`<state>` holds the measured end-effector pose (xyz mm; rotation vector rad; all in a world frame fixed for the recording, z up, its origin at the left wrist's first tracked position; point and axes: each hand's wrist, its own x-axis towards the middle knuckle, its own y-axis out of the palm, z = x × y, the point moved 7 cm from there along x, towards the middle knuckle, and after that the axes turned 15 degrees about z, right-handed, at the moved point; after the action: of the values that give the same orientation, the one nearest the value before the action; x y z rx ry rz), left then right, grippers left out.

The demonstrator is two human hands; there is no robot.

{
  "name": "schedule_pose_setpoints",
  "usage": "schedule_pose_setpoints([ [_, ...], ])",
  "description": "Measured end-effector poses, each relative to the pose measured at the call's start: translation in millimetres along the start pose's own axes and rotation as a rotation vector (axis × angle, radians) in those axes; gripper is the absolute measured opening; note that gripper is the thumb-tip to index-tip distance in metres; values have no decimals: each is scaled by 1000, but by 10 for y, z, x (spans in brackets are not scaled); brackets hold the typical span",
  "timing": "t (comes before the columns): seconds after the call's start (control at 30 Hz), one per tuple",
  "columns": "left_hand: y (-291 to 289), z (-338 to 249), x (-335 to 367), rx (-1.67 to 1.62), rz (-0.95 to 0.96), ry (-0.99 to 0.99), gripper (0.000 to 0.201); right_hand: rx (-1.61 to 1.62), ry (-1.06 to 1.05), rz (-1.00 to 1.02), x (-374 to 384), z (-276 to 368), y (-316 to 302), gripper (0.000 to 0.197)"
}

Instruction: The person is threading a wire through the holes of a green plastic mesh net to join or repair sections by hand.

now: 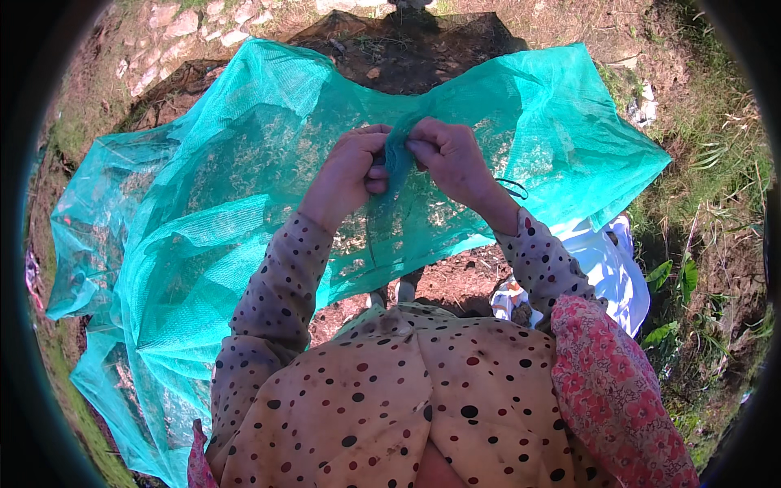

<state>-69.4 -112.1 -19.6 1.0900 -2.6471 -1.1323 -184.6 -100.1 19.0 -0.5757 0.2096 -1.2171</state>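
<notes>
Both hands are close together, fingers closed from opposite sides on a narrow, rope-like bunch of teal-green woven mesh net (236,179). The left hand (346,175) pinches it with the fingers curled in and the thumb lower down; the right hand (455,163) grips it between thumb and bent forefinger, knuckles upward. Between them the gathered fold (398,154) stands out darker, the layers packed tight. Judging by this, only that one strip is gathered; the rest of the net, spread widely to both sides of the hands and beyond them, looks loose and not yet drawn in (whether the fold is knotted or merely pinched, I cannot tell).

The forearms, in cream sleeves with dark dots (281,281), reach forward and converge, wrists angled inward. A thin black cord loop (514,189) shows beside the right wrist. Farther out, right of and nearer the body than the right hand, lies bright white cloth (614,272).
</notes>
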Motion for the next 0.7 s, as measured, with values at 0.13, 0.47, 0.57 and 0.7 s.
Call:
schedule_pose_setpoints([
  [0.13, -4, -28, -13, 83, -46, -18, 8, 159, 60, 22, 11, -52, 17, 6],
  [0.47, -26, -283, -9, 657, -119, 79, 8, 312, 127, 76, -33, 8, 19, 22],
  [0.57, 11, -370, 31, 875, -78, 256, 10, 248, 73, 383, 7, -43, 109, 31],
  [0.7, -93, -657, -102, 1102, -264, 231, 10, 311, 272, 379, 16, -171, 108, 39],
])
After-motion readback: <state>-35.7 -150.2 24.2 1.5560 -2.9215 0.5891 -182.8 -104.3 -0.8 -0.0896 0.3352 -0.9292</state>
